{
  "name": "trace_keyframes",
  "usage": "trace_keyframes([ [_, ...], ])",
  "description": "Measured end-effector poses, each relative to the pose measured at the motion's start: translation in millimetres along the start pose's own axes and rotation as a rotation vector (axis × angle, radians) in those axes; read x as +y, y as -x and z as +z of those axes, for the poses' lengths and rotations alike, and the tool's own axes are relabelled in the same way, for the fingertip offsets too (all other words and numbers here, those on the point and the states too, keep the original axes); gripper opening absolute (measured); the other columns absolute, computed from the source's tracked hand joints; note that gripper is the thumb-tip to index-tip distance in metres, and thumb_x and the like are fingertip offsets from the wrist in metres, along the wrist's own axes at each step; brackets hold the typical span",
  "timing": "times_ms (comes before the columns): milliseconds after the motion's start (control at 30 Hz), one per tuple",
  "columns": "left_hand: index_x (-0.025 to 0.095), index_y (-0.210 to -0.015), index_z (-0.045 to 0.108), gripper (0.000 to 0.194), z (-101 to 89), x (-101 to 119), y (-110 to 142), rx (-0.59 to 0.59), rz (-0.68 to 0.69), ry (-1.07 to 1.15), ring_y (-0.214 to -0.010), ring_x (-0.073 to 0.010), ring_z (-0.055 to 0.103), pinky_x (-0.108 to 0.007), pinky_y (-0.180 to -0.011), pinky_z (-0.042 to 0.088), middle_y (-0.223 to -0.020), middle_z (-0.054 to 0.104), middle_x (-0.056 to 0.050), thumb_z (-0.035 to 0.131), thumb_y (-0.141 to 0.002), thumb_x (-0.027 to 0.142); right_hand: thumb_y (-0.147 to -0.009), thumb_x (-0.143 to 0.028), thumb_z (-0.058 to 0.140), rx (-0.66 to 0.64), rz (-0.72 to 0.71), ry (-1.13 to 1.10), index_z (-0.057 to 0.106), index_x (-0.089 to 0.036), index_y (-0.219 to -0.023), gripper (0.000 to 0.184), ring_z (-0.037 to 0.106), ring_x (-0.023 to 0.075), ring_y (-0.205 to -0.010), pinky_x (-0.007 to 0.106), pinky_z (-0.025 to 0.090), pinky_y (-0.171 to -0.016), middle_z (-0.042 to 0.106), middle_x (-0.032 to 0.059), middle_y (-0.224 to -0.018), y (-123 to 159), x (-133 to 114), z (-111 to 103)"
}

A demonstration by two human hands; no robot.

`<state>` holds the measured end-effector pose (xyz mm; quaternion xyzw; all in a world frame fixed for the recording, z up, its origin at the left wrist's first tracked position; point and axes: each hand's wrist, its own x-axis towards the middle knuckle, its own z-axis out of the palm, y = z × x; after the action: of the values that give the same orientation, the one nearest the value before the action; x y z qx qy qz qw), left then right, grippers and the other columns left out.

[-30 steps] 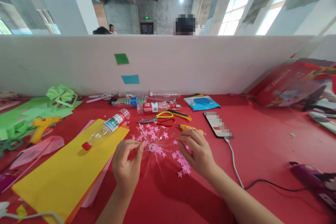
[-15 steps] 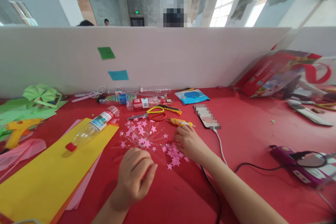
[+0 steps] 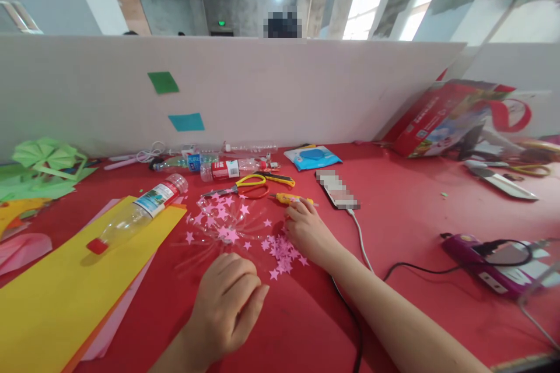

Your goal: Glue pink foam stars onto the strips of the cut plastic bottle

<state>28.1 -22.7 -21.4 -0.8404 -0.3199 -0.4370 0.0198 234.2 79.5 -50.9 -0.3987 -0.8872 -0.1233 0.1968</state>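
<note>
A clear plastic bottle piece [image 3: 214, 234], cut into splayed strips, lies on the red table with pink paper stars [image 3: 222, 214] scattered over it. My left hand [image 3: 230, 303] is closed in a loose fist just in front of it, with nothing showing in the fingers. My right hand [image 3: 308, 230] has its fingers curled at the edge of a pile of loose pink stars [image 3: 280, 253]. Whatever those fingertips hold, if anything, is hidden. Right behind that hand lies a yellow-handled tool [image 3: 289, 199]. Scissors [image 3: 251, 183] with yellow and red handles lie farther back.
Left, a capped bottle [image 3: 140, 207] rests on yellow paper [image 3: 87, 280]. More bottles [image 3: 225, 169] lie near the white partition [image 3: 262, 93]. A wipes pack [image 3: 312, 157] and phone [image 3: 336, 189] lie right of centre. A purple power strip [image 3: 485, 262] trails cables.
The view has swung right. My left hand has left the bottle strips, moved nearer me and curled into a fist. My right hand has lowered to the star pile beside the yellow tool.
</note>
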Motion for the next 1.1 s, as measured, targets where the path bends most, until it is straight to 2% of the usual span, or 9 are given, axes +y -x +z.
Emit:
trace_keyframes([
  [100, 0.019, -0.080, 0.054, 0.014, 1.2, 3.7, 0.1, 0.019, -0.009, 0.003, -0.065, -0.0159, 0.053, -0.030, -0.061, 0.045, -0.069, 0.059, -0.003, 0.051, -0.080, 0.005, -0.078, -0.009, 0.060, 0.053, 0.014, -0.019, 0.061, -0.017, -0.061, 0.020, 0.051, 0.0231, -0.086, 0.043, 0.040, -0.091, 0.061, 0.0060, -0.073, -3.2, -0.1, -2.6],
  [200, 0.018, -0.089, 0.056, 0.014, 3.1, 7.7, 0.8, 0.015, -0.062, 0.064, -0.068, -0.0161, 0.058, -0.028, -0.060, 0.048, -0.072, 0.061, -0.004, 0.051, -0.081, 0.008, -0.081, -0.009, 0.053, 0.169, 0.055, -0.058, 0.060, -0.017, -0.070, 0.016, 0.052, 0.0217, -0.081, 0.041, 0.045, -0.081, 0.062, 0.0077, -0.077, -3.8, -8.8, -18.7],
  [267, 0.018, -0.094, 0.057, 0.015, 5.6, 10.0, 0.6, -0.020, -0.160, 0.138, -0.068, -0.0152, 0.060, -0.026, -0.060, 0.049, -0.076, 0.063, -0.005, 0.048, -0.084, 0.010, -0.081, -0.009, 0.051, 0.363, 0.013, -0.187, 0.059, -0.017, -0.077, 0.012, 0.054, 0.0202, -0.082, 0.038, 0.048, -0.077, 0.063, 0.0075, -0.082, -1.2, -20.9, -33.8],
  [333, 0.019, -0.095, 0.058, 0.015, 8.6, 11.5, -0.6, -0.036, -0.296, 0.241, -0.071, -0.0147, 0.061, -0.025, -0.063, 0.050, -0.080, 0.064, -0.005, 0.045, -0.088, 0.014, -0.079, -0.007, 0.053, 0.518, -0.138, -0.305, 0.058, -0.019, -0.084, 0.013, 0.055, 0.0191, -0.080, 0.038, 0.049, -0.078, 0.064, 0.0050, -0.081, 3.8, -35.1, -46.9],
  [433, 0.020, -0.079, 0.056, 0.019, 12.6, 12.5, -3.0, -0.019, -0.510, 0.434, -0.068, -0.0137, 0.058, -0.024, -0.061, 0.048, -0.074, 0.061, -0.003, 0.041, -0.092, 0.025, -0.081, -0.009, 0.054, 0.529, -0.310, -0.273, 0.060, -0.021, -0.092, 0.017, 0.059, 0.0178, -0.081, 0.040, 0.049, -0.085, 0.067, 0.0037, -0.086, 11.2, -52.4, -55.4],
  [533, 0.021, -0.064, 0.045, 0.032, 14.7, 12.3, -3.6, -0.025, -0.685, 0.632, -0.052, -0.0106, 0.045, -0.022, -0.048, 0.039, -0.058, 0.047, 0.002, 0.039, -0.092, 0.035, -0.083, -0.010, 0.054, 0.490, -0.401, -0.216, 0.061, -0.021, -0.093, 0.016, 0.061, 0.0172, -0.083, 0.040, 0.049, -0.089, 0.069, 0.0041, -0.089, 13.8, -59.7, -53.5],
  [667, 0.021, -0.062, 0.040, 0.036, 14.9, 11.2, -2.2, -0.055, -0.824, 0.779, -0.046, -0.0094, 0.036, -0.022, -0.044, 0.031, -0.051, 0.039, 0.005, 0.037, -0.092, 0.039, -0.082, -0.011, 0.056, 0.449, -0.335, -0.351, 0.061, -0.018, -0.101, 0.021, 0.060, 0.0197, -0.087, 0.041, 0.049, -0.087, 0.068, 0.0066, -0.091, 10.5, -60.5, -50.6],
  [800, 0.021, -0.062, 0.042, 0.036, 15.0, 10.6, -2.0, -0.076, -0.785, 0.706, -0.047, -0.0100, 0.039, -0.023, -0.047, 0.033, -0.051, 0.041, 0.004, 0.036, -0.093, 0.039, -0.084, -0.013, 0.053, 0.394, -0.142, -0.576, 0.060, -0.020, -0.097, 0.017, 0.058, 0.0191, -0.083, 0.037, 0.050, -0.075, 0.064, 0.0061, -0.088, 6.3, -61.4, -52.5],
  [1100, 0.020, -0.064, 0.053, 0.037, 16.5, 6.8, -0.8, -0.071, -0.583, 0.410, -0.050, -0.0110, 0.050, -0.023, -0.051, 0.040, -0.055, 0.053, 0.001, 0.037, -0.094, 0.032, -0.087, -0.013, 0.048, 0.340, -0.063, -0.786, 0.055, -0.020, -0.083, 0.011, 0.056, 0.0173, -0.078, 0.031, 0.048, -0.071, 0.061, 0.0042, -0.082, 4.1, -62.8, -53.9],
])
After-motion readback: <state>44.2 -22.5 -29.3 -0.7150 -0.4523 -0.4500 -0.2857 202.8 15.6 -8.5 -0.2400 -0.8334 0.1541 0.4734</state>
